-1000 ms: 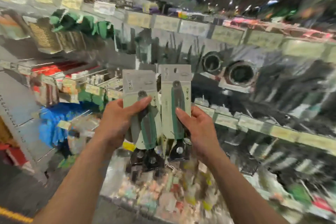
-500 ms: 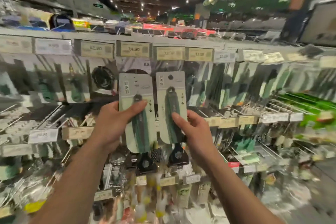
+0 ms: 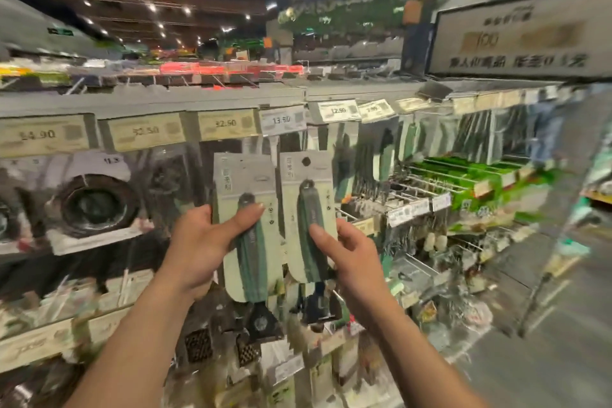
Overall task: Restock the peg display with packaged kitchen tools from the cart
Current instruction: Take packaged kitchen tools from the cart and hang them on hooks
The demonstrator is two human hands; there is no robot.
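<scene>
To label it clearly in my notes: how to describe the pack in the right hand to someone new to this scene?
Find the peg display under its row of price tags. Before it, the left hand and the right hand each hold a pale pack. The right pack alone shows a dark hole at its top.

A shop: price tags [image 3: 282,119] along peg display [image 3: 430,187].

Two carded green-handled tools [image 3: 246,225] [image 3: 308,209], upright, side by side before peg display [image 3: 427,182].
</scene>
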